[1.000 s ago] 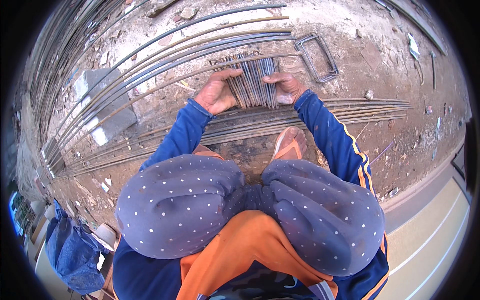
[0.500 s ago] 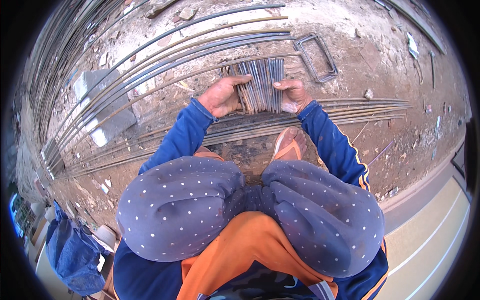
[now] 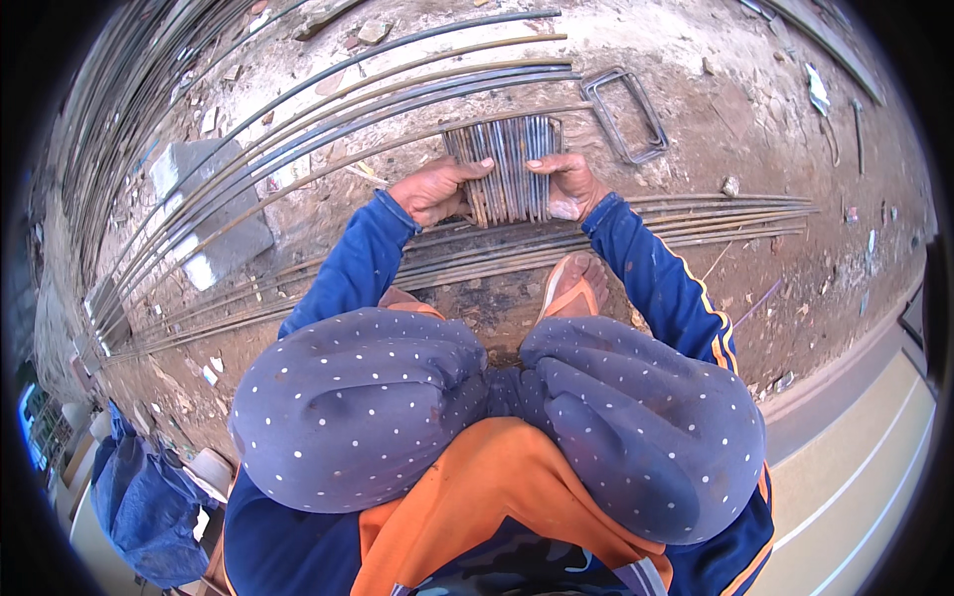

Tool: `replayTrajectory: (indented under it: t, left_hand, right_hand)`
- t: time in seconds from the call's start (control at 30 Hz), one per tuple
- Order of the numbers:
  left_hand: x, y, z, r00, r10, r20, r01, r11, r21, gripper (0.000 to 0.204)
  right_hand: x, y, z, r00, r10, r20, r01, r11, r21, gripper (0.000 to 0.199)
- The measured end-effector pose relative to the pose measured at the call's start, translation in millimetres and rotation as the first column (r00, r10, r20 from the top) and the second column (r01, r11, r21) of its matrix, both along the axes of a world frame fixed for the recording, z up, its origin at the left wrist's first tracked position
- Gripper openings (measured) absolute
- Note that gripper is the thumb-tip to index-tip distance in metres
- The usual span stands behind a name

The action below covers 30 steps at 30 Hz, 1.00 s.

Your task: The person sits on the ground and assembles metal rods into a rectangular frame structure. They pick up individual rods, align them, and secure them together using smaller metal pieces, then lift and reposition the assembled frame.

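Note:
A tight stack of bent steel rebar stirrups (image 3: 509,169) stands over the rods in front of my feet, its bars side by side. My left hand (image 3: 437,191) grips its left side, thumb laid across the front bars. On the opposite side my right hand (image 3: 570,187) holds it, with the thumb pointing inward over the bars. The fingers behind the stack are partly hidden. To the right of the stack, a few loose rectangular stirrups (image 3: 636,149) lie on the dirt, apart from my hands.
Long steel rods (image 3: 397,87) curve in from the left beyond my hands. More rods (image 3: 715,211) run beneath the stack, just past my sandalled foot (image 3: 574,288). A grey block (image 3: 224,223) lies at the left, a blue tarp (image 3: 149,507) at lower left.
The stack has been squared up and tilted slightly, its far ends now more even. Both hands have shifted a little to the left, still gripping it.

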<state>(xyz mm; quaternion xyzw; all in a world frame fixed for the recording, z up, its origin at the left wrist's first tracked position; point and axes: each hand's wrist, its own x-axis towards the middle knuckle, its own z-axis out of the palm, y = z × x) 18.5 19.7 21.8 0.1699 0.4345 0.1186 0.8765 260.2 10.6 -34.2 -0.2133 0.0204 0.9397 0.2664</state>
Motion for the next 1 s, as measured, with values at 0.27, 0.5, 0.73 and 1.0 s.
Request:
replayTrajectory:
  t: [0.27,0.5,0.73,1.0]
  left_hand:
    - [-1.4,-10.4,11.2,0.965,0.091,-0.247,-0.063,0.991,0.119,0.056]
    - [4.1,-6.0,19.0,0.966,0.251,-0.066,-0.246,0.966,0.079,0.042]
    - [13.3,-5.2,19.5,0.958,0.268,-0.105,-0.255,0.959,0.123,0.031]
    - [32.9,-0.5,26.4,0.966,0.246,-0.076,-0.237,0.964,0.121,0.029]
  right_hand:
    - [-1.4,0.2,-12.8,0.998,0.008,0.057,-0.008,1.0,-0.01,0.038]
    - [-3.9,-1.2,-15.9,0.995,0.014,0.1,-0.015,1.0,0.005,0.039]
    - [-2.0,-5.7,10.8,0.997,-0.035,0.062,0.035,0.999,0.011,0.033]
    - [16.0,-20.8,18.1,0.985,-0.167,0.034,0.168,0.986,-0.008,0.039]
